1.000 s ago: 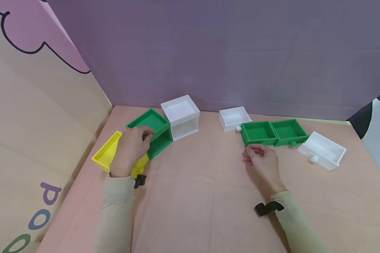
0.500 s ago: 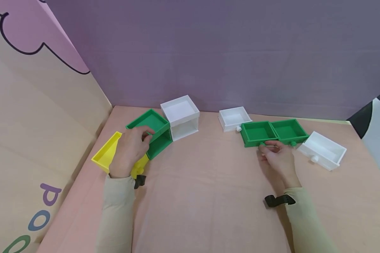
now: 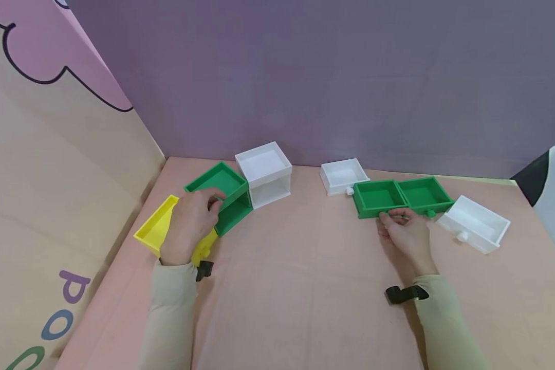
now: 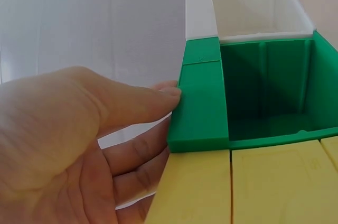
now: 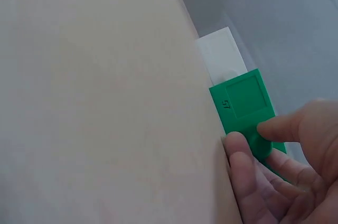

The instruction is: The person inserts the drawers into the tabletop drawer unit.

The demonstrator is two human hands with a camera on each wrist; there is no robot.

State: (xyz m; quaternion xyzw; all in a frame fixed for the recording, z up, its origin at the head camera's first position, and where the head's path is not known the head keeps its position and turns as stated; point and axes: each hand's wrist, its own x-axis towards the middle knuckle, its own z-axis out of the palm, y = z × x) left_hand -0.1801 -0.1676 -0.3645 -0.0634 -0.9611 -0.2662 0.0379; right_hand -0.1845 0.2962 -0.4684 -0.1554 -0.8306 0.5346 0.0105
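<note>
In the head view my left hand pinches the top rim of a green drawer housing. The left wrist view shows its thumb against the green rim, beside the housing's open compartment. Yellow pieces lie under and left of that hand, partly hidden by it. My right hand holds the front knob of a small green drawer. In the right wrist view thumb and fingers close round the knob on the green front panel, marked with a number.
A white housing stands against the green one. Right of it sit a white drawer, a second green drawer and another white drawer. A purple-grey wall rises behind the pink tabletop.
My right hand has moved right along the front of the green drawer, from its left corner to its knob. My left hand has kept its place on the green housing.
</note>
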